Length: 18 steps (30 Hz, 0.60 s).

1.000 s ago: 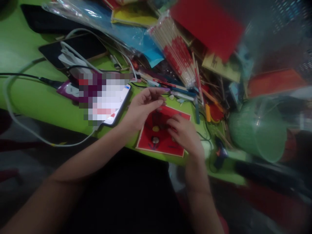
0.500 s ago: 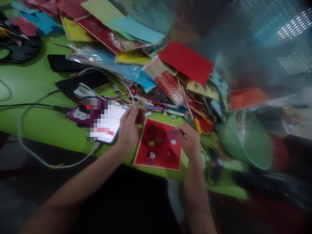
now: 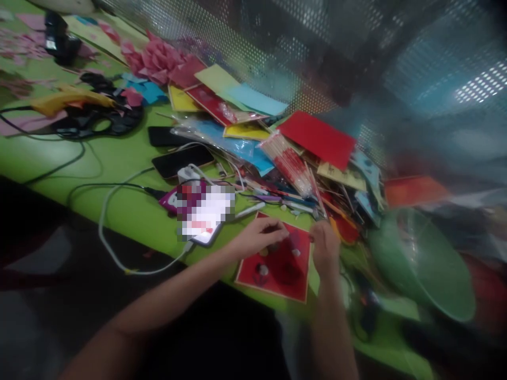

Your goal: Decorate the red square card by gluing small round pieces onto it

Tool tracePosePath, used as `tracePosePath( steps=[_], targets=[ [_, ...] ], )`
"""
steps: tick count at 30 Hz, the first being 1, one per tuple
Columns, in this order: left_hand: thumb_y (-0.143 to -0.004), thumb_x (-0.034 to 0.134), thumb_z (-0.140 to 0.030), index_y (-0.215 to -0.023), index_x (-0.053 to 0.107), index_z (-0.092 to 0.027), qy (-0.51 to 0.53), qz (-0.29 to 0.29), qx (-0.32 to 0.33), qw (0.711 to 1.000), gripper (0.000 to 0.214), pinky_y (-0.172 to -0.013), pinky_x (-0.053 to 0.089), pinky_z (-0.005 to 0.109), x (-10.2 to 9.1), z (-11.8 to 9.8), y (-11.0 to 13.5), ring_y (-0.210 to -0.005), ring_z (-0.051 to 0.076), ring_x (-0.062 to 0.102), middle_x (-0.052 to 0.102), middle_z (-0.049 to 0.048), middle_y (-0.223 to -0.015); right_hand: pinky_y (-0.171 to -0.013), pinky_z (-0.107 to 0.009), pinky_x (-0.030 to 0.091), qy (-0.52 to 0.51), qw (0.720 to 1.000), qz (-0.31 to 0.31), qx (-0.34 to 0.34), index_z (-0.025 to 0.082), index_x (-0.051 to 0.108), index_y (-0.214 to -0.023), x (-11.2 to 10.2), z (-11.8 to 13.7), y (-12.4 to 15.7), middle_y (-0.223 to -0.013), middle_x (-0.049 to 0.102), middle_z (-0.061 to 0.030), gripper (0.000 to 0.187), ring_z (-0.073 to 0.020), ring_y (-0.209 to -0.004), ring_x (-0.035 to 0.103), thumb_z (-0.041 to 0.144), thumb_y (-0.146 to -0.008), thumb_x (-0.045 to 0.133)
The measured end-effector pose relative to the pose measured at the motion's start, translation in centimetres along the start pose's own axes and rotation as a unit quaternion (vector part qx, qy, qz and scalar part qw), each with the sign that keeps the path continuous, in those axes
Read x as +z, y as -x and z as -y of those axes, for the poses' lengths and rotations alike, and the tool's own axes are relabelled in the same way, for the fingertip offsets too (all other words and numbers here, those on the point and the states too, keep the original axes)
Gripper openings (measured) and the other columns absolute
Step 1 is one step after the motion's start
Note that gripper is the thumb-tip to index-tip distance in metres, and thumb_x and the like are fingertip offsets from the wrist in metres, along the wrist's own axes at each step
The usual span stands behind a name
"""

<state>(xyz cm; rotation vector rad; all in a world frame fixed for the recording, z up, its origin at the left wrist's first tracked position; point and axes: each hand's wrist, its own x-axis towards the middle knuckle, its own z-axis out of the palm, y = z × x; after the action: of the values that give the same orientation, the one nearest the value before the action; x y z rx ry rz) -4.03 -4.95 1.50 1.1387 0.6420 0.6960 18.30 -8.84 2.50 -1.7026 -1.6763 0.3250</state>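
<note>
A square red card (image 3: 259, 285) with a pale edge lies on the green table. Dark painted shapes and small pale and yellowish spots mark its surface. Over its upper part is my left hand (image 3: 259, 235), thumb and fingers drawn together; whatever they pinch is too small or blurred to name. My right hand (image 3: 327, 250) is curled at the card's right edge, its fingertips close together. What it holds, if anything, cannot be made out. A thin stick (image 3: 316, 190) reaches down toward its knuckles.
Left of the card a lit phone (image 3: 209, 211) charges on a white cable (image 3: 103, 227). Behind lie a bagged bundle of sticks (image 3: 285, 163), a red sheet (image 3: 317, 138) and pens. A green bowl (image 3: 420, 264) stands right. Dark phones, a glue gun (image 3: 73, 100) and pink paper flowers (image 3: 164, 58) are farther left.
The view has swung left, so things appear farther right and lower. My left hand has come from beside the phone to over the card. My right hand has moved off the card's spots to its right edge.
</note>
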Motion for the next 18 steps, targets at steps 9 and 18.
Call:
tracePosePath(
  steps=[9,18],
  targets=[
    [-0.086,0.066,-0.048,-0.086,0.068,-0.016,-0.054,0.018,0.009,0.998,0.032,-0.057,0.043,0.023,0.1,0.3,-0.1,-0.065,0.013,0.057,0.063,0.0014,-0.073,-0.064,-0.031,0.046,-0.009,0.999,-0.036,0.021,0.021,0.061,-0.089,-0.1,-0.1,0.2,-0.073,0.061,0.0004,0.021,-0.0174,-0.065,0.058,0.041,-0.096,0.055],
    [-0.088,0.064,-0.048,-0.09,0.066,-0.016,-0.067,0.043,-0.022,0.997,0.032,-0.059,0.043,0.022,0.1,0.2,-0.2,-0.067,0.012,0.055,0.063,0.001,-0.076,-0.107,-0.04,0.047,0.009,0.994,-0.066,-0.082,0.024,0.061,-0.127,0.0,-0.5,-1.2,-0.131,0.064,-0.0097,0.038,-0.0216,-0.124,0.058,0.014,-0.09,0.055]
  ],
)
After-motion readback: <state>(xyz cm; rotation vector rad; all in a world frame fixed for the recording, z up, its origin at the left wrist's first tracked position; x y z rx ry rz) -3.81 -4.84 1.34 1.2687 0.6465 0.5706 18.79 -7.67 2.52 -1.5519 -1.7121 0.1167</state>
